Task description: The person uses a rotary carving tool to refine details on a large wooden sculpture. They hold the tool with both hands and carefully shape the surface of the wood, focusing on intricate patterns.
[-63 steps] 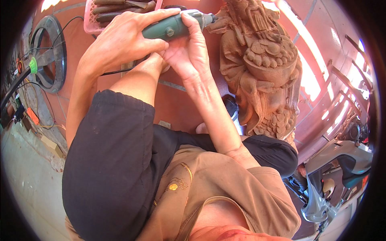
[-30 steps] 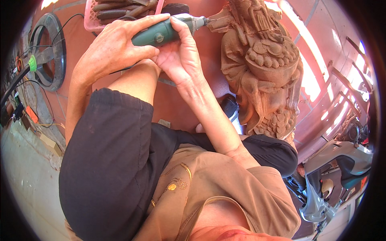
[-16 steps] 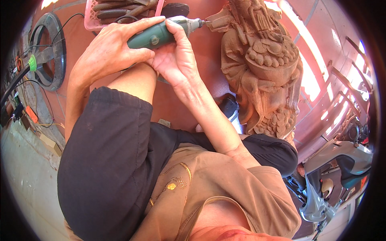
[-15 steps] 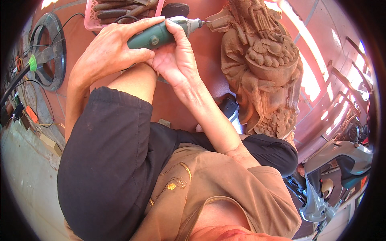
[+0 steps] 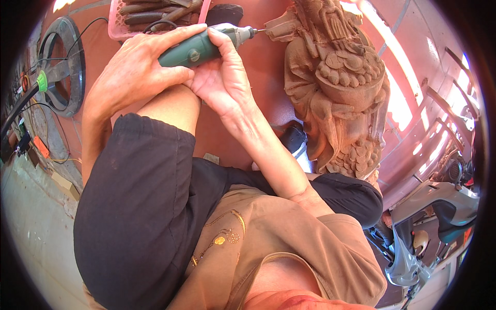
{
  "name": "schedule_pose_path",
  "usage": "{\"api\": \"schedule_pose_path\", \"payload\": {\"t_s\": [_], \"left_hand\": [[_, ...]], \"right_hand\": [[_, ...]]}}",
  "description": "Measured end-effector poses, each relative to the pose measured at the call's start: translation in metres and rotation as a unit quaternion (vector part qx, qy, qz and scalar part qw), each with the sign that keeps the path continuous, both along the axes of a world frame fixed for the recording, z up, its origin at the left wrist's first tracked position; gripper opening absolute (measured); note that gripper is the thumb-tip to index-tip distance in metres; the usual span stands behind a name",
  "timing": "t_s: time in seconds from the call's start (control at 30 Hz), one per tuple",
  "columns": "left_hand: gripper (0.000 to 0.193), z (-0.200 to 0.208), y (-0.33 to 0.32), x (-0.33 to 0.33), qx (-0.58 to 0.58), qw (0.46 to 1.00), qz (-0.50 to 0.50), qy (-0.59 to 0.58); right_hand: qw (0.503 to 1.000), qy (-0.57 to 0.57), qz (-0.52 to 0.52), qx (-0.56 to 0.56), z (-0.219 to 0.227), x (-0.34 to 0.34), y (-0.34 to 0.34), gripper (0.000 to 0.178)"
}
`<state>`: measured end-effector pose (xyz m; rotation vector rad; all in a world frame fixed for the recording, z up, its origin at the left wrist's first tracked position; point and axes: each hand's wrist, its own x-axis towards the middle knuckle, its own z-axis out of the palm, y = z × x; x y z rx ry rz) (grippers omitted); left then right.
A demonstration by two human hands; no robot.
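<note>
Both my hands hold a green and grey rotary tool [image 5: 192, 49] with a thin metal bit pointing right. My left hand [image 5: 135, 64] wraps the rear of its body, fingers along the top and thumb below. Under the front part, my right hand [image 5: 223, 77] cradles it, with the thumb pressed up against the grey nose. The bit's tip is right by the projecting block at the left edge of a brown carved wooden statue [image 5: 338, 98]; I cannot tell whether they touch. The statue lies on the floor and shows a bearded figure, a bowl of round shapes and draped robes.
A pink basket [image 5: 120, 25] of long-handled carving tools stands at the far left, with a dark object beside it. Further left is a round black fan base [image 5: 77, 67] with cords. A motorbike [image 5: 439, 206] is at the right. Red tiles [image 5: 263, 62] cover the floor.
The rotary tool and both hands have shifted slightly left, drawing the bit back a little from the statue's block. The statue has not moved.
</note>
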<state>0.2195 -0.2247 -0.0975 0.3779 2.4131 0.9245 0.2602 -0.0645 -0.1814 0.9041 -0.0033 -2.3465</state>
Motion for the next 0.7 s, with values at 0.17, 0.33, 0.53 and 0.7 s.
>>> {"api": "schedule_pose_path", "payload": {"t_s": [0.17,0.33,0.53,0.7], "left_hand": [[0.067,-0.001,0.003,-0.004,0.019,1.0,0.002,0.014],[0.068,0.0,0.012,-0.011,0.001,1.0,0.016,0.014],[0.073,-0.009,0.023,-0.021,-0.006,1.0,0.008,-0.003],[0.076,-0.014,0.028,-0.025,0.02,0.999,0.009,-0.037]], "right_hand": [[1.0,0.021,-0.009,-0.017,0.002,-0.003,0.005,0.039],[0.999,0.028,-0.028,-0.007,0.004,-0.014,0.01,0.04],[0.998,0.043,-0.042,0.021,-0.007,-0.022,0.023,0.038],[0.997,0.046,-0.053,0.016,-0.025,-0.022,0.021,0.039]]}}
